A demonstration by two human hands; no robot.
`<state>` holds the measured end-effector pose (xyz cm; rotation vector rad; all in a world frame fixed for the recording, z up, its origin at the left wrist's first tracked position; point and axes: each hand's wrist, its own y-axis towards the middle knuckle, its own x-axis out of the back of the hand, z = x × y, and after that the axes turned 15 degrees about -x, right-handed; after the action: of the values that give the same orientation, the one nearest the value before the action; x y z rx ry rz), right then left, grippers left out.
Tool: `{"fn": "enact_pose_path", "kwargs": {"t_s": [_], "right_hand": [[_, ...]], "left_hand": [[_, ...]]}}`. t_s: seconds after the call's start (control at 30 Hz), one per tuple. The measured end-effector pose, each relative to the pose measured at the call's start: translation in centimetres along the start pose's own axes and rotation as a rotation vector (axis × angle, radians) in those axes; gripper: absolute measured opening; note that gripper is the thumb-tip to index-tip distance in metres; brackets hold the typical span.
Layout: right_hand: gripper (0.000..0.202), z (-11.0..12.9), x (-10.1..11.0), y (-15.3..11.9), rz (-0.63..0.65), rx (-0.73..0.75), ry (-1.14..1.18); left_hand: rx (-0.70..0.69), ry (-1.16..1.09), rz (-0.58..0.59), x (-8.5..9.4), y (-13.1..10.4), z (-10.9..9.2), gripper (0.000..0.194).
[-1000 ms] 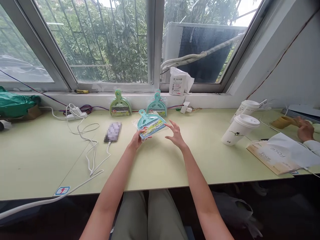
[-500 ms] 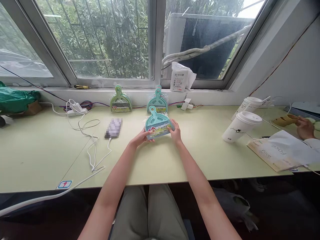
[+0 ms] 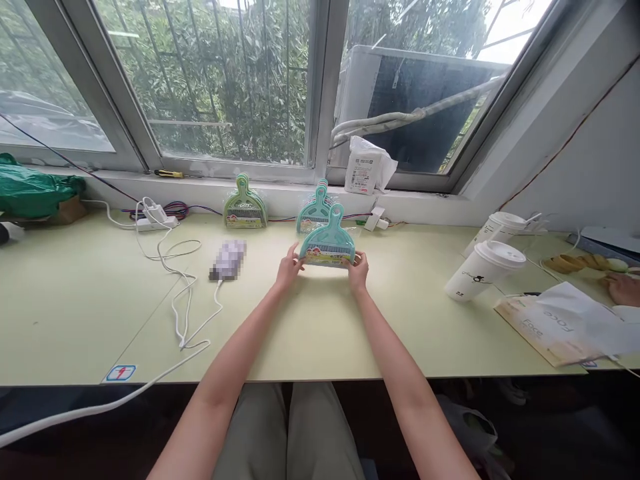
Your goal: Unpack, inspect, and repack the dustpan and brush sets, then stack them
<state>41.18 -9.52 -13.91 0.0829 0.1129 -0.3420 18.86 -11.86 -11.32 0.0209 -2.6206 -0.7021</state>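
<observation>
Between my two hands is a teal dustpan and brush set [image 3: 330, 241] in clear wrapping, held upright with its handle up. My left hand [image 3: 290, 268] grips its lower left edge, and my right hand [image 3: 358, 272] grips the lower right corner. Just behind it, partly hidden, a row of teal dustpan sets [image 3: 313, 212] leans against the wall under the sill. Further left stands a row of green dustpan sets [image 3: 245, 203], wrapped the same way.
A blurred phone-like thing [image 3: 229, 260] lies left with a white cable. A power strip [image 3: 156, 220] is behind it. Two white cups [image 3: 485, 267] and a tissue pack [image 3: 555, 327] are at right, near another person's hand [image 3: 625, 288]. A green bag [image 3: 35, 190] sits far left.
The teal dustpan set has gone from tilted to upright and moved away from me, nearer the teal row. Both hands moved with it. The other person's hand shifted.
</observation>
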Motion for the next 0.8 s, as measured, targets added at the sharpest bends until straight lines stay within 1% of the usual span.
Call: {"fn": "enact_pose_path", "kwargs": {"t_s": [0.03, 0.07, 0.1, 0.17, 0.27, 0.37, 0.47, 0.5, 0.6, 0.63, 0.67, 0.7, 0.8], "right_hand": [[0.045, 0.0, -0.3, 0.4, 0.013, 0.024, -0.041], [0.042, 0.0, -0.7, 0.8, 0.016, 0.049, -0.085], [0.04, 0.0, -1.2, 1.4, 0.005, 0.074, -0.131], [0.034, 0.0, -2.2, 2.8, -0.04, 0.125, -0.236], [0.025, -0.3, -4.0, 5.3, -0.103, 0.188, -0.4], [0.024, -1.0, -5.9, 7.7, -0.123, 0.227, -0.487], [0.028, -1.8, -7.6, 10.0, -0.108, 0.247, -0.523], [0.031, -2.0, -8.2, 10.7, -0.106, 0.254, -0.537], [0.048, -2.5, -9.5, 12.5, -0.131, 0.293, -0.596], [0.054, -2.7, -9.9, 13.0, -0.147, 0.305, -0.619], [0.058, -2.9, -10.1, 13.5, -0.159, 0.311, -0.642], [0.061, -3.2, -10.3, 13.8, -0.166, 0.31, -0.665], [0.063, -3.9, -10.6, 14.5, -0.157, 0.289, -0.72]], "left_hand": [[0.008, 0.129, -0.015, -0.2, 0.7, 0.6, 0.041], [0.007, 0.244, -0.023, -0.3, 1.5, 1.1, 0.028], [-0.006, 0.335, -0.028, -0.4, 2.4, 1.7, 0.021], [-0.052, 0.431, -0.045, -0.4, 4.1, 2.8, 0.014], [-0.124, 0.438, -0.069, -0.5, 6.7, 4.5, 0.01], [-0.134, 0.422, -0.127, -0.9, 9.0, 6.3, 0.011], [-0.083, 0.391, -0.202, -1.5, 11.0, 8.1, 0.015], [-0.058, 0.375, -0.236, -1.7, 11.6, 8.6, 0.021], [0.056, 0.334, -0.359, -2.1, 13.3, 10.0, 0.054], [0.091, 0.328, -0.379, -2.2, 13.8, 10.4, 0.062], [0.112, 0.328, -0.375, -2.3, 14.3, 10.8, 0.065], [0.116, 0.337, -0.348, -2.4, 14.6, 11.1, 0.063], [0.05, 0.404, -0.211, -2.7, 15.2, 11.6, 0.043]]}}
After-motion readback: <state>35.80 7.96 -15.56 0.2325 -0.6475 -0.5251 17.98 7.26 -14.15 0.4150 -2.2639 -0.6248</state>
